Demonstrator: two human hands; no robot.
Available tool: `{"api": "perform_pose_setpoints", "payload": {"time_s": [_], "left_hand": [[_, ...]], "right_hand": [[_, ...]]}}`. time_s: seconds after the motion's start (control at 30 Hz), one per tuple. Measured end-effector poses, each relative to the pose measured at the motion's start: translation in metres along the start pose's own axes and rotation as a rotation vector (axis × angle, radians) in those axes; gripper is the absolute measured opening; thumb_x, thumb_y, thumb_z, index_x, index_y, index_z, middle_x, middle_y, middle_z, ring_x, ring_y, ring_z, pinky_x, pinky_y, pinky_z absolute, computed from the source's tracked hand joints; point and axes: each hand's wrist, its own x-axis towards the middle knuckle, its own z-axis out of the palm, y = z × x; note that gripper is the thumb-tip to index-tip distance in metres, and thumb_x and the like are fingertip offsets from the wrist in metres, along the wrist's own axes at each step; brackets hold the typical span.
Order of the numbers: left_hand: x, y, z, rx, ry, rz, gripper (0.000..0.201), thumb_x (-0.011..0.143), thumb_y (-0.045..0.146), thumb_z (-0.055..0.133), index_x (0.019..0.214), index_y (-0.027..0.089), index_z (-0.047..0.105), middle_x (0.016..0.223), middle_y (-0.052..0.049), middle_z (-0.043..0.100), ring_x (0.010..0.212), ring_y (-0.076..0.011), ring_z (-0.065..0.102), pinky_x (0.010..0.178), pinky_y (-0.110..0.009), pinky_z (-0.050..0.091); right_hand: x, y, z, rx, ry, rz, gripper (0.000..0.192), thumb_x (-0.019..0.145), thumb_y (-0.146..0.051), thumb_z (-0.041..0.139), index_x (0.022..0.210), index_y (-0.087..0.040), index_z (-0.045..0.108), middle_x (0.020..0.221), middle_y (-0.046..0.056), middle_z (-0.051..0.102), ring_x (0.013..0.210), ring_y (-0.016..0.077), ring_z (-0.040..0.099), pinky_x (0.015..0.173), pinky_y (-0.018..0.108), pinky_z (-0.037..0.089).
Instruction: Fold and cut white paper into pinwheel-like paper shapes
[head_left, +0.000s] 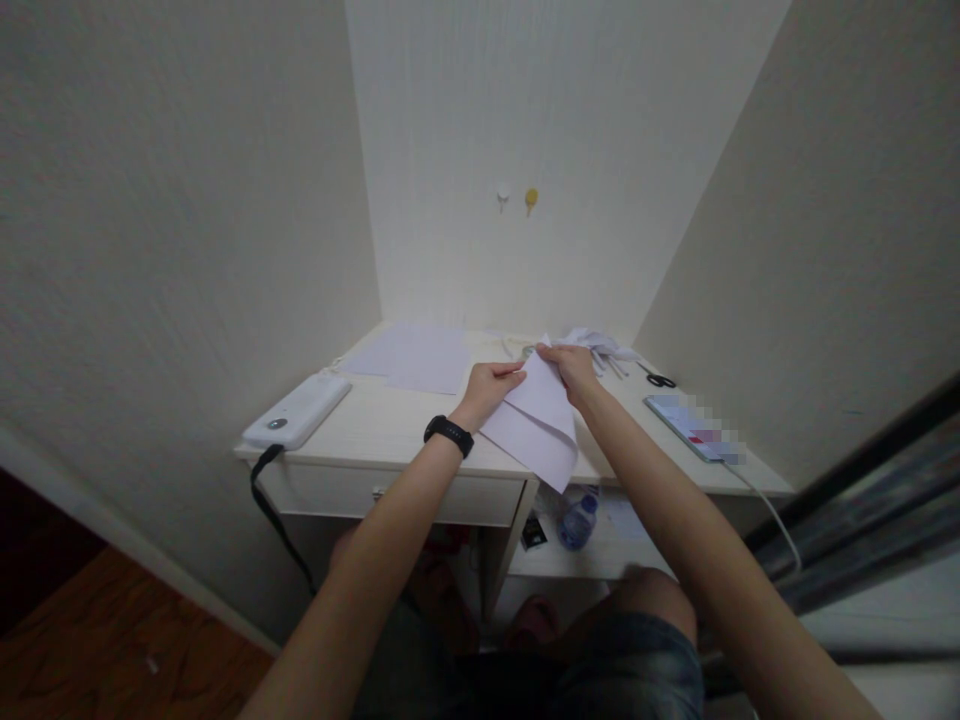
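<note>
A white sheet of paper [541, 415], partly folded over on itself, is held between my two hands above the front of the white desk [390, 425]. My left hand [489, 388] pinches its left edge between thumb and fingers. On the upper right, near the pointed top corner, my right hand [571, 368] grips the same sheet. The lower corner of the paper hangs past the desk's front edge. Behind my right hand lies a pile of crumpled white paper and strips [596, 343]. Flat white sheets [420, 355] lie at the back left.
A white power strip-like box [298, 412] with a black cable sits at the left edge. Black-handled scissors [661, 380] and a phone [686, 425] with a white cable lie at the right. A plastic bottle [578, 522] lies on the shelf below. Walls enclose the desk.
</note>
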Motion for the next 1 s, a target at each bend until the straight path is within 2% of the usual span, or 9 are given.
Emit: {"api": "perform_pose_setpoints", "payload": {"time_s": [0.17,0.33,0.53,0.6,0.73,0.93,1.0], "left_hand": [[-0.002,0.0,-0.001,-0.01,-0.013,0.011,0.031,0.077,0.018,0.075,0.107,0.011,0.075,0.102,-0.012,0.076,0.089,-0.0213,0.07,0.086,-0.035,0.053],[-0.003,0.0,-0.001,-0.037,-0.022,-0.012,0.034,0.078,0.017,0.073,0.111,0.013,0.074,0.1,-0.012,0.077,0.084,-0.0199,0.07,0.085,-0.036,0.053],[-0.003,0.003,0.0,0.009,0.015,-0.005,0.026,0.078,0.016,0.074,0.104,0.013,0.076,0.103,-0.012,0.076,0.09,-0.0221,0.071,0.09,-0.038,0.052],[-0.002,0.003,0.0,0.007,0.042,-0.006,0.026,0.078,0.014,0.073,0.104,0.013,0.076,0.103,-0.012,0.076,0.092,-0.0225,0.071,0.09,-0.037,0.052],[0.001,-0.001,-0.002,0.011,0.096,0.01,0.027,0.078,0.013,0.071,0.104,0.013,0.076,0.106,-0.012,0.075,0.097,-0.0233,0.07,0.092,-0.037,0.052],[0.003,-0.007,-0.004,0.05,0.109,0.015,0.026,0.078,0.015,0.072,0.103,0.014,0.077,0.106,-0.011,0.075,0.097,-0.0234,0.07,0.092,-0.037,0.052],[0.003,-0.008,-0.004,0.059,0.132,0.025,0.026,0.077,0.016,0.072,0.102,0.014,0.077,0.106,-0.012,0.075,0.098,-0.0236,0.07,0.093,-0.037,0.052]], "right_hand": [[0.003,-0.011,0.004,0.139,0.014,0.017,0.023,0.06,-0.027,0.075,0.054,-0.018,0.054,0.047,-0.003,0.051,0.044,0.0105,0.043,0.041,0.025,0.031],[0.004,-0.018,0.009,0.135,0.098,-0.003,0.02,0.058,-0.024,0.074,0.052,-0.017,0.057,0.044,-0.003,0.05,0.042,0.0104,0.041,0.039,0.025,0.027],[0.007,-0.015,0.011,0.072,0.188,-0.065,0.018,0.059,-0.032,0.073,0.059,-0.015,0.067,0.052,0.0,0.06,0.05,0.0137,0.051,0.045,0.024,0.036],[0.007,-0.012,0.011,0.026,0.155,-0.079,0.024,0.061,-0.038,0.073,0.062,-0.015,0.068,0.053,0.0,0.06,0.05,0.0131,0.05,0.045,0.024,0.035],[0.001,-0.008,0.008,-0.067,0.02,-0.006,0.031,0.066,-0.044,0.071,0.057,-0.016,0.061,0.048,-0.002,0.051,0.045,0.0111,0.043,0.041,0.024,0.029],[-0.009,-0.009,0.003,-0.1,0.008,0.015,0.033,0.064,-0.038,0.073,0.05,-0.019,0.05,0.044,-0.005,0.042,0.043,0.0087,0.037,0.04,0.023,0.027],[-0.013,-0.011,0.002,-0.067,-0.027,0.039,0.03,0.063,-0.037,0.074,0.054,-0.018,0.054,0.046,-0.005,0.045,0.044,0.0092,0.039,0.041,0.023,0.031]]}}
